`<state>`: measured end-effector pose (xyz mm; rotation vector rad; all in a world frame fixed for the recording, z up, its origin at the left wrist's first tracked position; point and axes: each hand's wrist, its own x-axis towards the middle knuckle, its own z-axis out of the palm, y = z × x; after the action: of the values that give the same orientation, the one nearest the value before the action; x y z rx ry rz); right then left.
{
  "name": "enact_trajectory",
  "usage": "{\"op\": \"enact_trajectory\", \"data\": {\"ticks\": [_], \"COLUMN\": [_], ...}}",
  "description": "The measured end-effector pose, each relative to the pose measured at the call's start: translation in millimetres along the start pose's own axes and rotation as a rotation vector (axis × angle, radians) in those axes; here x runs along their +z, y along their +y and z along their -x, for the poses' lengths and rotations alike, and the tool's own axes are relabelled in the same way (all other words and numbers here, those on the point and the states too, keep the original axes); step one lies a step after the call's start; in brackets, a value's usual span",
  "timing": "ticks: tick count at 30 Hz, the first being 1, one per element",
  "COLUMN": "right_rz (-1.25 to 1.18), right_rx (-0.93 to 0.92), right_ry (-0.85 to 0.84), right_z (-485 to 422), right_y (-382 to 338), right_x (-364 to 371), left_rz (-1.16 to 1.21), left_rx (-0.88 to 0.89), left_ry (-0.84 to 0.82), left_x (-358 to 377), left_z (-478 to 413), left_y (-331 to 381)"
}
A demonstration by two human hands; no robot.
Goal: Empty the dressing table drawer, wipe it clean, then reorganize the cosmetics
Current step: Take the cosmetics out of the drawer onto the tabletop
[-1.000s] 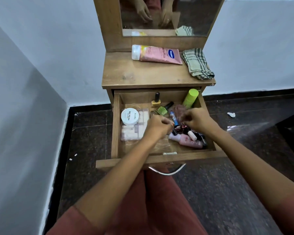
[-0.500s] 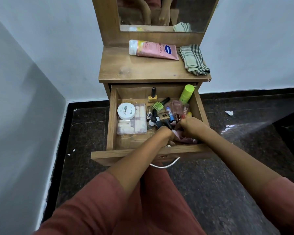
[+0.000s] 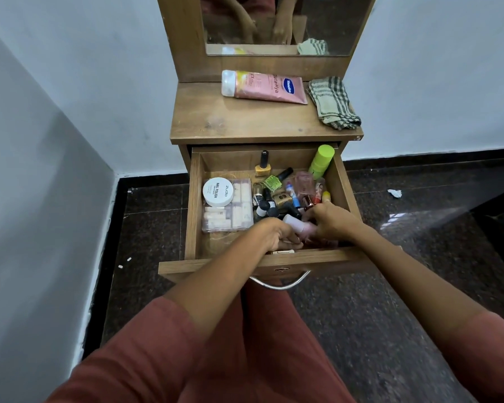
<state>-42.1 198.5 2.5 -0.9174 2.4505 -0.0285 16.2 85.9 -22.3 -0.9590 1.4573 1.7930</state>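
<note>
The wooden drawer [image 3: 193, 205] stands pulled out, full of cosmetics. A white round nail polish remover tub [image 3: 218, 192] lies on a clear plastic box [image 3: 239, 216] at the left. Several small nail polish bottles [image 3: 269, 199] crowd the middle, and a lime green tube [image 3: 320, 161] leans in the back right corner. Both hands are low at the drawer's front. My left hand [image 3: 274, 235] curls around small items. My right hand [image 3: 330, 221] grips a pink bottle with a white cap [image 3: 298, 225] that lies between the two hands.
On the dressing table top [image 3: 245, 120] lie a pink lotion tube [image 3: 264, 87] and a folded checked cloth [image 3: 333, 103], below a mirror [image 3: 326, 21]. Grey walls close in at the left and behind. Dark stone floor [image 3: 390, 301] spreads to the right, with a paper scrap [image 3: 394, 193].
Both hands have moved from the drawer's middle down to its front edge. The pink white-capped bottle now sits raised between them. The camera has pulled back slightly.
</note>
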Motion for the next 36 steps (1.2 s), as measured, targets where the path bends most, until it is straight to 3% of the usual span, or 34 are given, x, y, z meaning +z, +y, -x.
{"op": "enact_trajectory", "data": {"ticks": [11, 19, 25, 30, 36], "right_rz": [-0.467, -0.71, -0.737, -0.782, -0.715], "right_rx": [-0.01, -0.111, -0.242, -0.332, -0.288], "right_ry": [0.262, 0.443, 0.646, 0.719, 0.795], "right_z": [9.1, 1.4, -35.6, -88.0, -141.3], "right_y": [-6.9, -38.1, -69.9, -97.4, -123.6], "right_x": [-31.0, -72.8, -104.5, -134.7, -166.0], "left_rz": [0.11, -0.143, -0.139, -0.141, -0.136], "left_rx": [0.394, 0.87, 1.065, 1.163, 1.199], "left_ry": [0.074, 0.407, 0.639, 0.792, 0.858], "left_x": [-11.4, -37.6, -72.8, -113.5, -159.2], "left_z": [33.6, 60.5, 73.5, 66.6, 54.3], "left_y": [4.2, 34.1, 70.4, 112.1, 158.4]}}
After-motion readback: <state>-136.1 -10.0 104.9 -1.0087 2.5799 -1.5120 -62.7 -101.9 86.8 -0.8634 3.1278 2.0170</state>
